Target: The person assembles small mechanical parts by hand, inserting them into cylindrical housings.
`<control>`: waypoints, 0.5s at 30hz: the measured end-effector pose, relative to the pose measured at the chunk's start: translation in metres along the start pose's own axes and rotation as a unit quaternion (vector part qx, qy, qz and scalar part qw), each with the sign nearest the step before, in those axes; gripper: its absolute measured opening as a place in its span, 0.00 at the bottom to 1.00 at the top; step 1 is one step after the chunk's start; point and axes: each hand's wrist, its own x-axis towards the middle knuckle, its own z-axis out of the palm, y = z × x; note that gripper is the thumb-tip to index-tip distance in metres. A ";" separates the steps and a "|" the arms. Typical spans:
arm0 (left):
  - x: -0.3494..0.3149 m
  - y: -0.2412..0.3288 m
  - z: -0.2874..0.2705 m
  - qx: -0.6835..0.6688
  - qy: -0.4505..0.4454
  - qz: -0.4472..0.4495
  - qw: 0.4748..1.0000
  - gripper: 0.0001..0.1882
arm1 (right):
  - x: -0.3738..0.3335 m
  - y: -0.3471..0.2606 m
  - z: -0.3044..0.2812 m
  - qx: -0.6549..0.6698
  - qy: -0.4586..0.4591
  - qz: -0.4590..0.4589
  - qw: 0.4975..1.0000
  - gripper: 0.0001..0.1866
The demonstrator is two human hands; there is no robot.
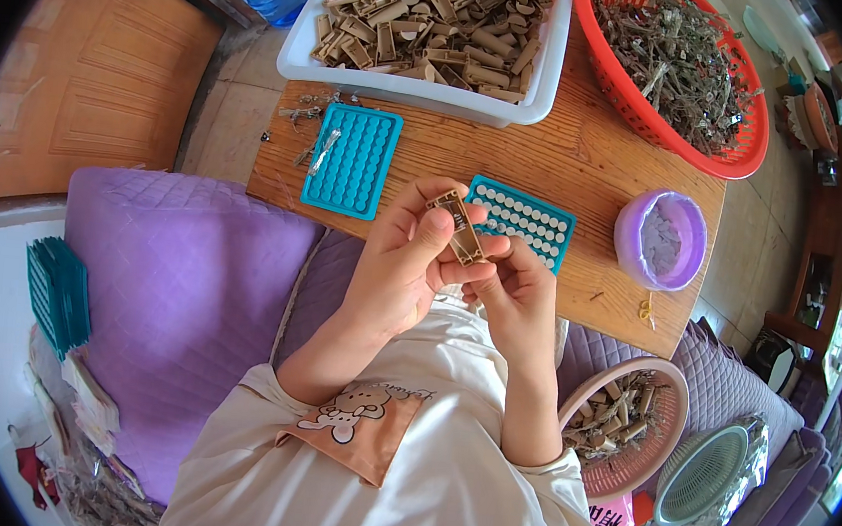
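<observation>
In front of my chest, my left hand (410, 247) is closed on a small tan plastic shell (457, 228), thumb on its near side. The shell is tilted, its hollow face up; small dark parts show inside. My right hand (515, 306) is at the shell's lower end, thumb and fingers pinched together; what is between them is too small to make out. Just behind the hands, a teal tray (560, 258) holds rows of white discs, partly hidden by my fingers. Left of it lies another teal tray (377, 174) of round wells, with thin silvery strips (325, 151) across it.
At the wooden table's (430, 159) back stands a white bin (406, 95) of tan shells; a red basket (643, 132) of tangled metal parts is at right. A purple tub (633, 244) stands near the right edge. A pink basket (672, 425) of tan pieces sits beside me on the purple sofa (188, 293).
</observation>
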 end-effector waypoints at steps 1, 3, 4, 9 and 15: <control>0.001 -0.001 -0.001 -0.031 0.010 -0.016 0.999 0.18 | 0.001 0.000 -0.002 0.001 0.002 0.000 1.000 0.06; -0.001 -0.004 -0.004 -0.009 0.008 -0.016 1.000 0.18 | 0.003 0.000 -0.007 -0.030 0.079 -0.014 0.996 0.06; -0.003 -0.005 -0.005 0.014 0.007 -0.015 1.000 0.19 | 0.005 0.002 -0.016 -0.086 0.115 -0.033 0.989 0.07; -0.007 -0.012 -0.008 0.084 0.015 -0.029 0.996 0.22 | 0.034 0.022 -0.081 -0.488 0.200 -0.241 0.815 0.10; -0.006 -0.013 -0.012 0.111 -0.005 -0.124 0.986 0.26 | 0.040 0.026 -0.100 -0.585 0.117 -0.242 0.765 0.09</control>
